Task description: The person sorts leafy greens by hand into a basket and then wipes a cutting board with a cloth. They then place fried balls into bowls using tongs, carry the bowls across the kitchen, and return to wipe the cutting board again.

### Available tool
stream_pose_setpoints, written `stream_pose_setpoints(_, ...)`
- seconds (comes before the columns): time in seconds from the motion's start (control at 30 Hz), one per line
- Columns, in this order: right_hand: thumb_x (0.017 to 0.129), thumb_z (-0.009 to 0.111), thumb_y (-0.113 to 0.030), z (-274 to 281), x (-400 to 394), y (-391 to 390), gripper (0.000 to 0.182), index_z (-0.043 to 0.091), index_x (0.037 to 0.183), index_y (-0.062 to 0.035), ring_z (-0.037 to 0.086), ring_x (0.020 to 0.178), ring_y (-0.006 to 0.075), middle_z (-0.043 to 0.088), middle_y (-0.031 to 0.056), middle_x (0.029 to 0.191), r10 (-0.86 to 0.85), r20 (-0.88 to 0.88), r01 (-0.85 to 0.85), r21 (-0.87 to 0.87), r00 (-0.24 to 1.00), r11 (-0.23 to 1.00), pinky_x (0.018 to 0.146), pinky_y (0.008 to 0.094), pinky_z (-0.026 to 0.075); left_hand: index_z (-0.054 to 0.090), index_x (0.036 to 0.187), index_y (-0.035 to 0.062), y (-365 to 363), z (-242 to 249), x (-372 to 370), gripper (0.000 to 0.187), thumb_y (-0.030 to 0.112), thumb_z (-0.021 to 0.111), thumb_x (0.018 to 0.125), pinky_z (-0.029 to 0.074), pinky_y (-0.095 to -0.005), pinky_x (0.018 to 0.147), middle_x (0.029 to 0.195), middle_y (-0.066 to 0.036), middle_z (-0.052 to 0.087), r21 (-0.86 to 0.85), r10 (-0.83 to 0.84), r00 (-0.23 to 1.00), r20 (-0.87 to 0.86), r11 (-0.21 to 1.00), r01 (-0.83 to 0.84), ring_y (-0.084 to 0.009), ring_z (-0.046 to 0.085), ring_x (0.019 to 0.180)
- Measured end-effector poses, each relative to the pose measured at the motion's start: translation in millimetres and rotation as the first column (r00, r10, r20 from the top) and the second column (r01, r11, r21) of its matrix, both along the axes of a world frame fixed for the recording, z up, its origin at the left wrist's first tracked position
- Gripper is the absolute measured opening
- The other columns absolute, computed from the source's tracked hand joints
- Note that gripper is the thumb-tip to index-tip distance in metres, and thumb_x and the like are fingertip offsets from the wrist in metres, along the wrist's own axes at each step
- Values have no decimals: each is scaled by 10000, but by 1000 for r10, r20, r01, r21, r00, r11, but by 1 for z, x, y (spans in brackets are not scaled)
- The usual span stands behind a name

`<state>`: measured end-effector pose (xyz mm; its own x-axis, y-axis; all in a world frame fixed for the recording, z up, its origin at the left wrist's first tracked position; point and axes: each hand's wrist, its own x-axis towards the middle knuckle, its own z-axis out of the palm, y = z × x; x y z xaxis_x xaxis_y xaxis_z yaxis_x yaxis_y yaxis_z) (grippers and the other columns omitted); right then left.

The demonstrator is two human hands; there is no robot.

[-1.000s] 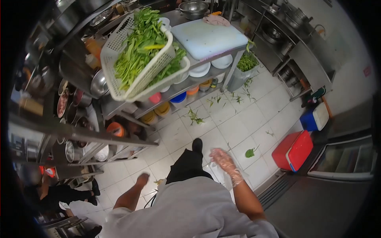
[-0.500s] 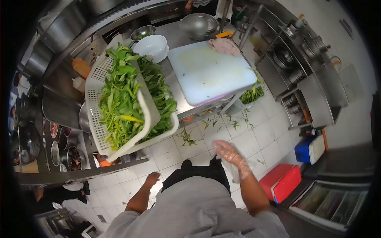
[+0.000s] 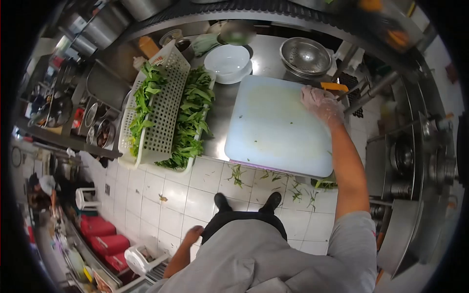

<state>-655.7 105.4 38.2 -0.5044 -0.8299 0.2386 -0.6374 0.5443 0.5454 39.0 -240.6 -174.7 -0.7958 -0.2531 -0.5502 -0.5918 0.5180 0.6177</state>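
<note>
My right hand (image 3: 322, 105), in a clear plastic glove, is at the far right corner of the white cutting board (image 3: 278, 132). Its fingers are closed over the pinkish cloth, which the hand mostly hides. Beside the hand lies an orange-handled tool (image 3: 334, 87). A few green specks dot the board. My left hand (image 3: 194, 234) hangs low by my body, loosely open with nothing visible in it. Left of the board, a white perforated basket (image 3: 171, 97) stands tilted against another basket (image 3: 183, 169), with leafy greens (image 3: 193, 110) in both.
Behind the board are a white bowl (image 3: 227, 61) and a metal colander (image 3: 305, 56). Green scraps (image 3: 237, 176) litter the tiled floor (image 3: 195, 195) by my feet. Metal shelving (image 3: 405, 156) stands at the right. A co-worker (image 3: 49, 185) is at the far left.
My right hand has gone from beside my body up to the board's far corner, onto the cloth. The view has shifted. The inner basket is tilted more, its perforated wall now showing.
</note>
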Motion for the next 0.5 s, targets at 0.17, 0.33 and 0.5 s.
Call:
stream_pose_setpoints(0.17, 796, 526, -66, -31, 1, -10, 299, 580, 1090, -92, 551, 1007, 251, 608, 60, 1029, -150, 681, 500, -351, 717, 792, 889, 336, 450, 640, 1029, 40, 109, 67, -38, 326, 312, 561, 869, 480, -337, 798, 921, -136, 667, 142, 451, 862, 232, 861, -489, -239, 626, 895)
stream_pose_setpoints(0.33, 766, 599, -70, -62, 128, -106, 268, 625, 1024, -140, 604, 875, 194, 630, 64, 982, 84, 548, 359, -649, 832, 671, 778, 362, 479, 608, 1054, 30, 86, 14, -1, 245, 138, 529, 848, 525, -300, 709, 1014, -153, 611, -82, -86, 996, 7, 993, 86, -223, 634, 858)
stream_pose_setpoints(0.5, 859, 537, -134, -33, 257, -153, 174, 624, 966, -27, 579, 934, 210, 599, 67, 902, 644, 708, 20, -677, 288, 736, 833, 390, 479, 577, 1112, 80, 95, 36, -37, 352, 323, 534, 862, 450, -301, 617, 959, -44, 623, 170, 762, 594, 257, 570, -804, -175, 639, 851)
